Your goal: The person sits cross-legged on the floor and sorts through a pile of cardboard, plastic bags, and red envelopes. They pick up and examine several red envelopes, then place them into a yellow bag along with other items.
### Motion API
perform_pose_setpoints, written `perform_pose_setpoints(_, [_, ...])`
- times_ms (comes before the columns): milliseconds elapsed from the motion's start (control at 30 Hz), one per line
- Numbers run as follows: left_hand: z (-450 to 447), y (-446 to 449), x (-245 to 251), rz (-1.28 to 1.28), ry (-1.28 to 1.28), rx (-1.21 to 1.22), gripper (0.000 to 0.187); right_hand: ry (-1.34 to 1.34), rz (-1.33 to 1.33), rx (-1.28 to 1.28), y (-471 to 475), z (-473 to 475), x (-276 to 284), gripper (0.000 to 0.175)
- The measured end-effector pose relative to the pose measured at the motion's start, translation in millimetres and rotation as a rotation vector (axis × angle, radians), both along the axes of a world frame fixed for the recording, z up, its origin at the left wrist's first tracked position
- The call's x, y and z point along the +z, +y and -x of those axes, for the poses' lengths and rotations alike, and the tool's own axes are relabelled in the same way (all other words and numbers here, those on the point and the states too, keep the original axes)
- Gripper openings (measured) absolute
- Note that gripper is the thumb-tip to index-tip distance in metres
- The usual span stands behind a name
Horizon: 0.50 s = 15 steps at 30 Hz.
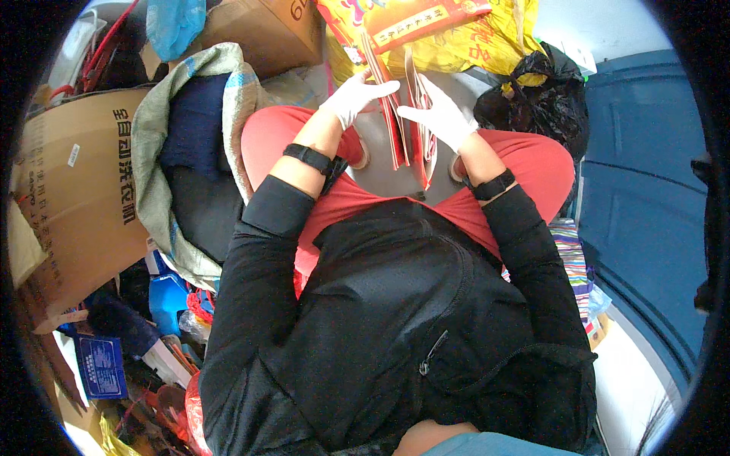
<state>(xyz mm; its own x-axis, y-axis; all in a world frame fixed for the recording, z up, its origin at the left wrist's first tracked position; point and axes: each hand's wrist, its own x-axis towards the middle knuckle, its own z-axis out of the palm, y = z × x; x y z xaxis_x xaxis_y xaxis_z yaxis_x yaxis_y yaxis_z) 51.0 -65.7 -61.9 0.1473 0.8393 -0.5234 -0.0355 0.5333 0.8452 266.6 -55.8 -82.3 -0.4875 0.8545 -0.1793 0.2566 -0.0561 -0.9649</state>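
My left hand (356,98), in a white glove, grips a stack of folded red printed paper (392,128), with its pale edges turned up towards me. Beside it, my right hand (443,114), also white-gloved, holds a second bundle of folded red paper (422,151). That bundle's layers are fanned slightly apart. A narrow gap separates the two bundles, both above the grey floor (373,171) between my knees. Some fingers of each hand are hidden behind the paper. Just beyond lies a red and orange printed package (410,25) on a yellow plastic bag (505,34).
A woven sack (151,188) holding dark cloth stands at my left, against a large cardboard box (85,194). Another carton (262,34) sits behind it. To the right are a knotted black plastic bag (536,108) and a blue panelled door (639,142). Clutter surrounds a blue box (101,367).
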Motion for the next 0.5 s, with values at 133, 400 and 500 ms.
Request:
perform_pose_setpoints(133, [9,1,-2,-0.008,0.095,-0.059,0.072,0.011,0.031,0.02,3,-11,5,0.09])
perform_pose_setpoints(400, [6,-2,-15,-0.354,0.14,0.088,0.09,-0.666,-0.755,-0.019,9,-21,50,0.073])
perform_pose_setpoints(500, [-3,-5,-9,-0.364,0.164,0.212,0.116,-0.949,-1.234,0.24,9,-10,70,0.058])
